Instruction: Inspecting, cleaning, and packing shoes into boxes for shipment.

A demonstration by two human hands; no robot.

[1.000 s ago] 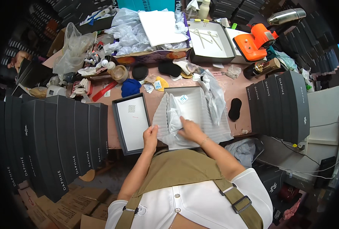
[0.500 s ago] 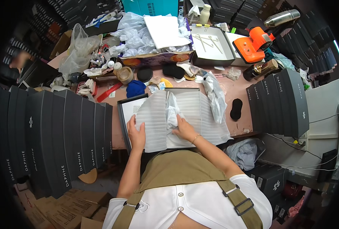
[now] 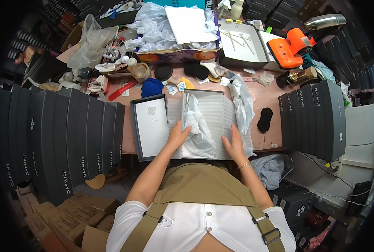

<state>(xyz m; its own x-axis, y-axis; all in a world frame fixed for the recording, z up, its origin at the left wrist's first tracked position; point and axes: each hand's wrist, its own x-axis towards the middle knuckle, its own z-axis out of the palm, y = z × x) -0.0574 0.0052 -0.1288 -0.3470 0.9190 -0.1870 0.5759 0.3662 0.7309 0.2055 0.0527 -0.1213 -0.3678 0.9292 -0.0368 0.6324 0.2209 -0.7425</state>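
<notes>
A white paper-wrapped bundle [image 3: 198, 132] lies slantwise in a dark shoe box [image 3: 210, 92] lined with a thin white ribbed foam sheet [image 3: 214, 109]. My left hand [image 3: 177, 136] rests at the bundle's left side, thumb against the wrapping and fingers stretched out. What is inside the wrapping is hidden. Over the box's right side, my right hand [image 3: 235, 147] is open beside the foam, fingers pointing away from me. The lid [image 3: 151, 126], dark with a white inside, lies to the left of the box. Another crumpled white wrapped piece [image 3: 241, 103] lies at the right on the foam.
Stacks of dark shoe boxes stand left [image 3: 75, 138] and right [image 3: 313, 117]. Beyond are a blue cloth pad [image 3: 152, 87], a red tool [image 3: 121, 90], a carton of crumpled paper [image 3: 178, 56] and an orange device [image 3: 285, 48]. A black oval pad [image 3: 264, 119] lies at right.
My left hand has moved right from the foam's left flap to the bundle, uncovering the lid. My right hand has left the bundle and moved right. The bundle now lies more spread and slanted.
</notes>
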